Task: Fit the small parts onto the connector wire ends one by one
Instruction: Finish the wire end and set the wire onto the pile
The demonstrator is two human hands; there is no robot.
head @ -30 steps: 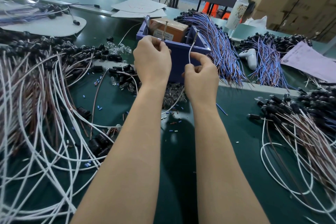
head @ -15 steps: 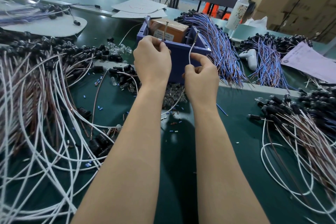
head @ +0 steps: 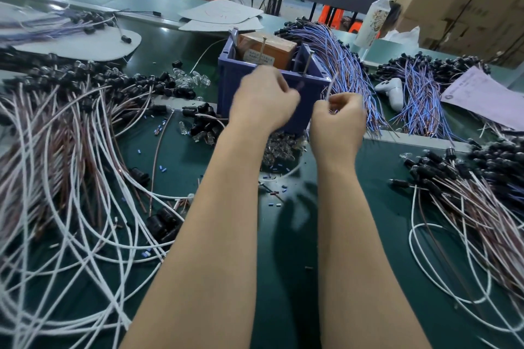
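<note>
Pinching a white wire (head: 330, 85), the right hand (head: 337, 122) has its fingers curled in tight. The wire's end pokes up just above its knuckles. Lower down, a white curve of wire shows between the two wrists.

The left hand (head: 263, 102) is close beside the right one, and they are not touching. Its fingers are curled in too. It is blurry, so it is too hard to tell if it holds a little part or nothing.

Just under both hands lies a heap of small clear parts (head: 283, 147) on the green table (head: 354, 221).

Right behind the hands stands a blue bin (head: 226, 85), with a brown box (head: 269, 48) inside it.

Out past the left arm is a big tangle of white and brown wires (head: 71, 178), many with black caps on the far ends. Out past the right arm lies another bunch of capped wires (head: 467, 178).

Behind the right hand, next to the bin, a thick bundle of blue and purple wires (head: 348, 65) hangs over the table's far edge.
</note>
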